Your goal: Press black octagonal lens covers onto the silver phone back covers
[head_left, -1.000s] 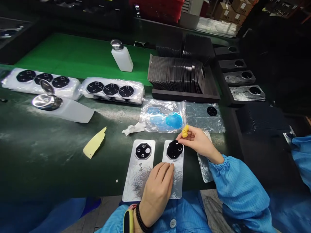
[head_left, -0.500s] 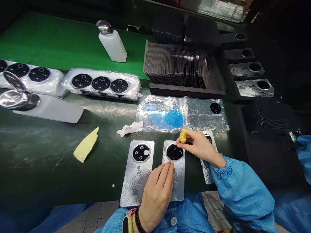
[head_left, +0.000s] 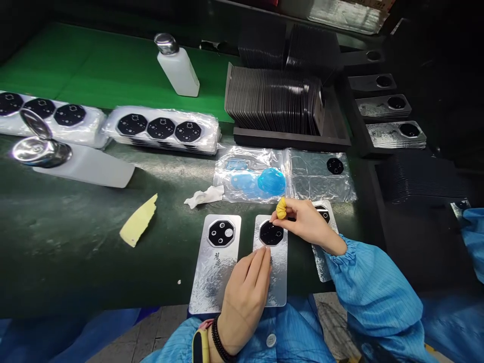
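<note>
Along a dark green bench [head_left: 83, 257] under dim light, a bright green flat mat [head_left: 113, 63] fills the far left, with film-wrapped stacks of black octagonal panels [head_left: 162, 128] in front of it and a dark rack of upright thin plates [head_left: 272, 98] to their right. Near the person lie a left silver textured rectangular plate [head_left: 207, 287] and, just beside it, a middle silver textured rectangular plate [head_left: 279, 277]. The left hand [head_left: 245, 295] rests on the middle one, fingers pressed together; its thumb is hidden, so whether it grips cannot be told. The right hand [head_left: 307, 222], a yellow rubber finger cover [head_left: 281, 208] on one finger, seems to pinch the upper edge of the black octagonal panel [head_left: 271, 234] lying within that plate's frame. Judging by this, the left plate looks done, its panel seated flat; the middle one is in hand, its panel perhaps not yet settled. The third silver textured plate [head_left: 321, 264], partly under the right wrist, cannot be judged, while the wrapped stacks suggest plenty remains.
</note>
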`<state>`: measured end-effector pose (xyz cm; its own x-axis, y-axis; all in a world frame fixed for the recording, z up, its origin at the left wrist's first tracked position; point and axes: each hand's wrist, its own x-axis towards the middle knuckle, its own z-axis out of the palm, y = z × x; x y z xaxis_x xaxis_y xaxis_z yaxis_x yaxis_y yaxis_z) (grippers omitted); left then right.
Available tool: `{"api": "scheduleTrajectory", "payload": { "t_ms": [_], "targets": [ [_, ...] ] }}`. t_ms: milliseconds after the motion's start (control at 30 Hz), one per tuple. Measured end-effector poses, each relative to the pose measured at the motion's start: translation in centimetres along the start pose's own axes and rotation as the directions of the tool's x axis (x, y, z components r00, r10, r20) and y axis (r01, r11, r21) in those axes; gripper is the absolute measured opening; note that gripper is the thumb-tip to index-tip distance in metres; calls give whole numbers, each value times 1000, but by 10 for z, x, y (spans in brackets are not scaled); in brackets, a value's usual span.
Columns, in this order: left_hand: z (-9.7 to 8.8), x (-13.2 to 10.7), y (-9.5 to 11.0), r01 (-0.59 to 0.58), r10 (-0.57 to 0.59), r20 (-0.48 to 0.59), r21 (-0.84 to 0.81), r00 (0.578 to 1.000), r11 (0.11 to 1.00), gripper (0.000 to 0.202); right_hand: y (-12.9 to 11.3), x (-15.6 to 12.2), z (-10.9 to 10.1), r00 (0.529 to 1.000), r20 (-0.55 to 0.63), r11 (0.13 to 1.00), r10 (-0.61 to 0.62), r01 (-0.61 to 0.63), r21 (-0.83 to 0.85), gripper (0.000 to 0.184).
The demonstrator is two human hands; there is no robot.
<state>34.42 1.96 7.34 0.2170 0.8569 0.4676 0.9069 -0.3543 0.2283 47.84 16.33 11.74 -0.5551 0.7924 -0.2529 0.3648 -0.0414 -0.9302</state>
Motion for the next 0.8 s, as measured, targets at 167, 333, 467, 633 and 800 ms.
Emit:
{"api": "scheduleTrajectory", "payload": {
  "t_ms": [167,333,467,633,800],
  "targets": [
    [0,-2,-1,-6,6,31,7,999,1000,35,1,-1,0,999,-17,999,-30,30,-22,20],
    [-1,1,0,-20,19,25,26,999,999,28,2,-3,2,997,-43,995,-65,62,-78,18],
    [-2,0,1,-40,38,35,68,999,997,27,4,-5,4,994,-72,992,-83,76,-102,22],
    [-1,-2,1,-46,43,34,77,998,996,27,5,-6,3,994,-91,998,-63,62,-16,22],
    [1,-3,1,-31,29,48,44,998,999,34,6,-5,1,992,-117,998,-47,52,41,18]
  ]
}}
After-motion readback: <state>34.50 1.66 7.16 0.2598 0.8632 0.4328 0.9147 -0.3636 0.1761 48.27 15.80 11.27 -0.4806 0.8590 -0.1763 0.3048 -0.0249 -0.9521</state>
